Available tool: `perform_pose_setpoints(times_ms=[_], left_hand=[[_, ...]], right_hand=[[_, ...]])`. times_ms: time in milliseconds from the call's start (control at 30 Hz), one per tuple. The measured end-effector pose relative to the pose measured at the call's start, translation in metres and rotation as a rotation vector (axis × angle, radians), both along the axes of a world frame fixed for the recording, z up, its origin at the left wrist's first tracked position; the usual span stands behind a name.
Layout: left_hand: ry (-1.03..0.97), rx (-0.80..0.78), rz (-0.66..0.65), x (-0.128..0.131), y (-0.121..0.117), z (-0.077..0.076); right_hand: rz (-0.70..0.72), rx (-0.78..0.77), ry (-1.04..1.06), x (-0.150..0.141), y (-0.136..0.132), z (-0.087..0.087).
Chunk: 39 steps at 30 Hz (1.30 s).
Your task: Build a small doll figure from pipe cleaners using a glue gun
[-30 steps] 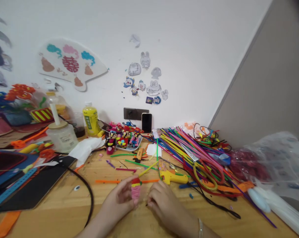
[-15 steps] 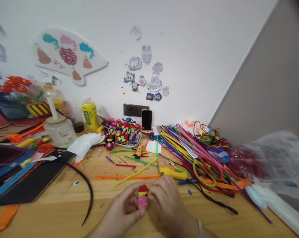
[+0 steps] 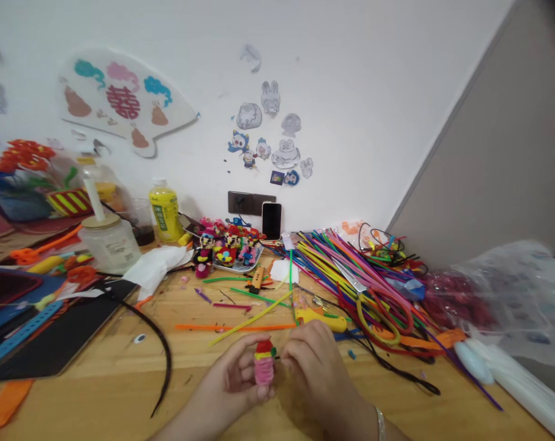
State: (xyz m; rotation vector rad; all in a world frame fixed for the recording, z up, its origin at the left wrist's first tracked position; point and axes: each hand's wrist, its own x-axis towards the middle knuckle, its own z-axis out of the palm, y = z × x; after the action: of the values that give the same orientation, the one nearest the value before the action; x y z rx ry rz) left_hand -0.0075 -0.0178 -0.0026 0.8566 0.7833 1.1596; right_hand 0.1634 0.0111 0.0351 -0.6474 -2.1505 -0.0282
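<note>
My left hand (image 3: 231, 383) pinches a small pipe-cleaner figure (image 3: 264, 364), pink coiled body with a red and yellow top, upright above the wooden table (image 3: 121, 392). My right hand (image 3: 312, 367) is closed beside the figure on its right, fingertips touching it near the top. Whether the right fingers hold anything of their own is not visible. A bracelet (image 3: 379, 422) circles my right wrist.
A yellow glue gun (image 3: 318, 316) lies just beyond my right hand. A heap of coloured pipe cleaners (image 3: 360, 275) fills the right; loose orange, yellow and green ones lie ahead. A black cable (image 3: 160, 349) curves at left. Finished figures on a tray (image 3: 226, 248), phone (image 3: 271, 220), bottle (image 3: 165, 211).
The figure and both hands shifted slightly right and nearer to me, and my right hand closed in on the figure's top. The view tilted a little.
</note>
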Motion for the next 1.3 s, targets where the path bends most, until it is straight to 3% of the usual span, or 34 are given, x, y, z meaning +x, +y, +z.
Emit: perform_pose_setpoints(times_ms=[367, 667, 1000, 1300], left_hand=[[0.076, -0.037, 0.031, 0.004, -0.003, 0.017], [0.115, -0.021, 0.033, 0.003, -0.004, 0.013], [0.1, -0.051, 0.01, 0.004, -0.006, 0.017], [0.049, 0.009, -0.011, 0.003, -0.005, 0.009]], right_hand=[[0.021, 0.058, -0.085, -0.006, -0.003, -0.002], [-0.001, 0.084, -0.132, -0.005, -0.003, -0.004], [0.014, 0.077, -0.153, -0.006, -0.004, -0.004], [0.025, 0.068, -0.162, -0.006, -0.004, -0.007]])
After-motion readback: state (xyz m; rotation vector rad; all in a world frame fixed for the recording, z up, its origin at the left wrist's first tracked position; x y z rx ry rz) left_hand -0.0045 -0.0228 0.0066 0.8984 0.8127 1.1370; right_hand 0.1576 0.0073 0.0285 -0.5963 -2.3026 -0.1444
